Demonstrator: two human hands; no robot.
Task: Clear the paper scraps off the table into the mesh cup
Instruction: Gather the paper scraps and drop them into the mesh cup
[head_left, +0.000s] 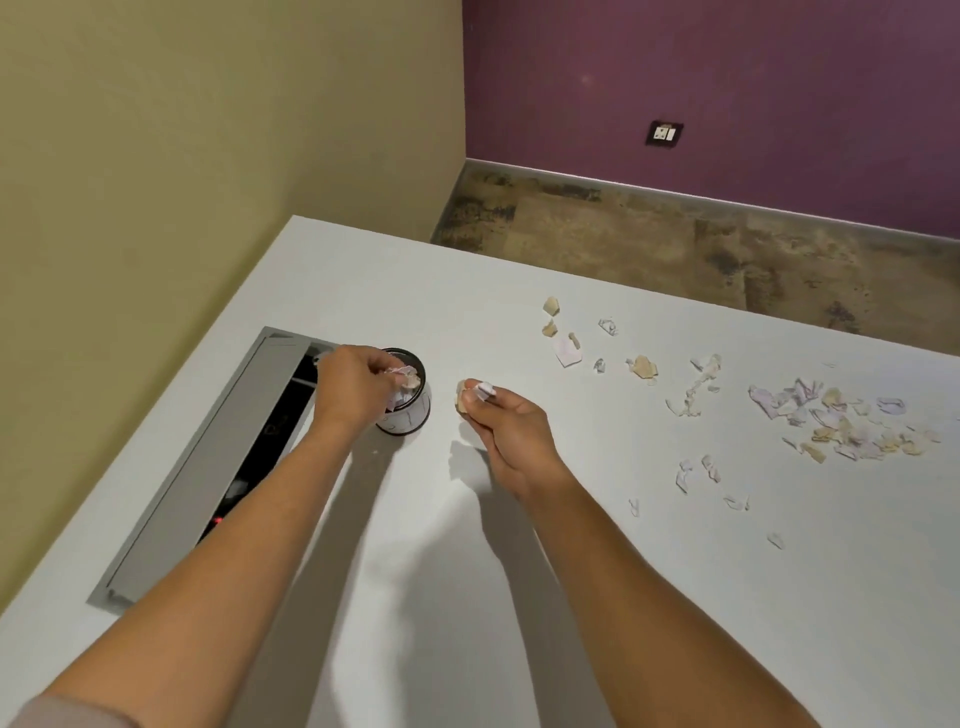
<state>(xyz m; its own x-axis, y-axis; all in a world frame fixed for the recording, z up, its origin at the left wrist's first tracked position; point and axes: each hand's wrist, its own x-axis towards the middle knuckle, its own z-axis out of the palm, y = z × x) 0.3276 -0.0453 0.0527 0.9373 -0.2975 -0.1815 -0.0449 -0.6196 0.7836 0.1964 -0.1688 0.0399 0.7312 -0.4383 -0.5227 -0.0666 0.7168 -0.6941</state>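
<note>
In the head view, the left hand (358, 382) is holding its fingers pinched on a few paper scraps (405, 375) right over the mesh cup (408, 410), which is already containing some paper. The right hand (506, 428) is waiting just beside the cup, its fingers pinching a small bunch of scraps (475, 395). I judge the task is only partly done, because many loose scraps (841, 421) are lying well apart on the right of the counter (571, 597).

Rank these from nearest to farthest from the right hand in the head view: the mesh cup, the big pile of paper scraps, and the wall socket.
Measured from the right hand:
1. Mesh cup, just to its left on the table, under the left hand.
2. Big pile of paper scraps, well off to its right on the table.
3. Wall socket, low on the purple wall beyond the table.
</note>
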